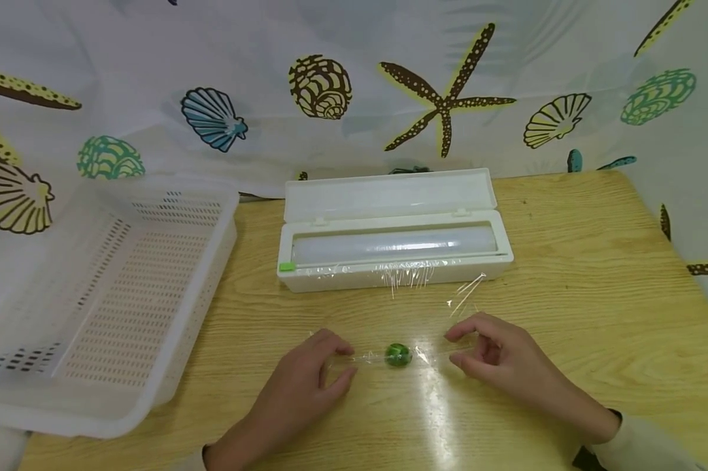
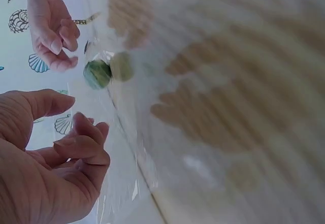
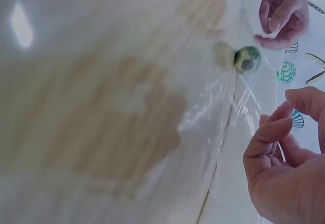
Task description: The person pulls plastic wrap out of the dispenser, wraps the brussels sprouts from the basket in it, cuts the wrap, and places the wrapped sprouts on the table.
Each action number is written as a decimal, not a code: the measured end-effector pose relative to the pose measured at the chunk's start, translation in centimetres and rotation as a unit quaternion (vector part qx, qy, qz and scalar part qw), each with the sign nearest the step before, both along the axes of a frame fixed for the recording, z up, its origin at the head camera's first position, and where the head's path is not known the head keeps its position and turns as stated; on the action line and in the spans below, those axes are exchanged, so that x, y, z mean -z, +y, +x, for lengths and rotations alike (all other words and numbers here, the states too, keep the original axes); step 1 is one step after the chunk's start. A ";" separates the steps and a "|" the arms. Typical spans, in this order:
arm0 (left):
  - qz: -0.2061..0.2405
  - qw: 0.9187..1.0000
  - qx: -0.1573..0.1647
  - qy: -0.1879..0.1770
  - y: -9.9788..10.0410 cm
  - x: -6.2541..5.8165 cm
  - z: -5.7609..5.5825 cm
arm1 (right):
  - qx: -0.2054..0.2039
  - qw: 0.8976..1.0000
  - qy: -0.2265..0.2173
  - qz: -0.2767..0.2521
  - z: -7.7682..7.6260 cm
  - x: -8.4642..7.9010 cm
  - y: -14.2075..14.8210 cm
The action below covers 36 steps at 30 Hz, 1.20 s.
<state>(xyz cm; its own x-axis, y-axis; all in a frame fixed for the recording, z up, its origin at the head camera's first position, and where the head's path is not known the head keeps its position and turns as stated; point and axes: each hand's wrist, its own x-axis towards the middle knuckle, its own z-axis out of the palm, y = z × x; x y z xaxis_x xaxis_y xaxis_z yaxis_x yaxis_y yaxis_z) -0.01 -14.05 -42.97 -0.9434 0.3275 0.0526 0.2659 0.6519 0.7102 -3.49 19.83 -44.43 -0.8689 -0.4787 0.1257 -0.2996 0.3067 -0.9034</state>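
Left hand point(image 1: 297, 379) and right hand point(image 1: 509, 356) are occupying the lower centre and lower right of the frame, facing each other above the desk point(image 1: 595, 275). Fingers point(image 1: 333, 341) on both sides are curving loosely, thumb tips standing apart from the others; neither hand is visibly gripping anything. Between them, a green ball point(image 1: 398, 355) is lying at lower centre, clear film point(image 1: 368, 358) extending from both its sides. The views are not showing whether the film is fully enclosing it.

Step in hand: the person appears to be wrapping the ball. Next move: it is probably calling for pinching both film ends and twisting them evenly.

At centre, a film dispenser point(image 1: 330, 281) is standing with its lid point(image 1: 389, 196) raised, a roll point(image 1: 395, 243) resting inside. No brand, label or writing is showing legibly.
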 end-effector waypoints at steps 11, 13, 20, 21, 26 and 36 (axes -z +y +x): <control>0.006 1.000 0.006 0.025 4.3 1.1 -0.7 | 0.002 0.978 -0.205 -0.037 0.9 0.6 -3.7; 0.017 0.999 0.003 0.028 4.6 1.1 -0.7 | 0.001 0.979 -0.198 -0.042 1.1 0.8 -4.3; 0.055 0.998 -0.010 0.003 5.3 1.3 -0.9 | 0.007 0.980 -0.193 -0.038 1.3 1.1 -5.6; 0.059 0.998 -0.011 -0.005 5.3 1.3 -0.9 | 0.008 0.980 -0.197 -0.036 1.3 1.1 -5.7; 0.065 0.997 -0.021 -0.028 5.6 1.5 -1.2 | 0.021 0.979 -0.201 -0.023 1.2 1.0 -6.1; 0.091 0.995 -0.010 -0.033 5.3 2.6 -1.9 | 0.036 0.983 -0.180 0.007 0.9 0.7 -6.5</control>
<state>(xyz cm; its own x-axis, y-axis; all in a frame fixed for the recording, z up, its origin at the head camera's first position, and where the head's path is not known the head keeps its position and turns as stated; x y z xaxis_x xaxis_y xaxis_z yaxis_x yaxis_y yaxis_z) -1.88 -8.72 -45.53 -0.9530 0.2992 0.0465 0.2023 0.5148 0.8331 -2.63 13.29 -45.09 -0.8879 -0.4132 -0.2022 0.0620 0.3281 -0.9426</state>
